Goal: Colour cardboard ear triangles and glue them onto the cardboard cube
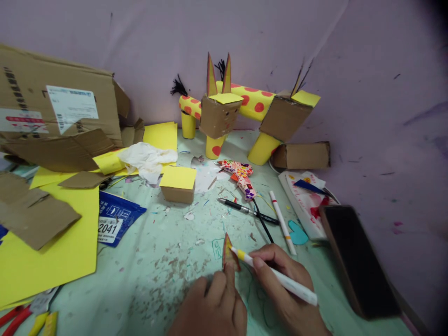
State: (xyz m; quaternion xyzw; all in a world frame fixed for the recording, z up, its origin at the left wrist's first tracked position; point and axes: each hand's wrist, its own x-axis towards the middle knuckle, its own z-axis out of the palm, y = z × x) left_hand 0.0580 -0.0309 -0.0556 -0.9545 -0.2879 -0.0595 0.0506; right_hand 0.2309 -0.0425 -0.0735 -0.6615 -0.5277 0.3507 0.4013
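My right hand (285,284) is closed round a white marker (290,284) with a yellow collar. The marker's tip touches a small pointed cardboard piece (227,247), brown at the edges and coloured yellow inside. A fingertip of my left hand (217,303) presses the lower end of this piece onto the green table cover (157,261). The other left fingers are curled. Farther back stand two cardboard animal figures with box heads; the left head (220,114) carries two similar pointed ears (212,77), and the right head (287,116) has two thin dark sticks.
A black pen (241,206), a capped white marker (282,221) and a flowered glue gun (240,175) lie beyond my hands. A phone (359,261) is at right. Yellow paper (70,247), cardboard scraps (38,210) and red-and-yellow-handled tools (30,317) lie left. A small yellow-topped box (178,193) stands mid-table.
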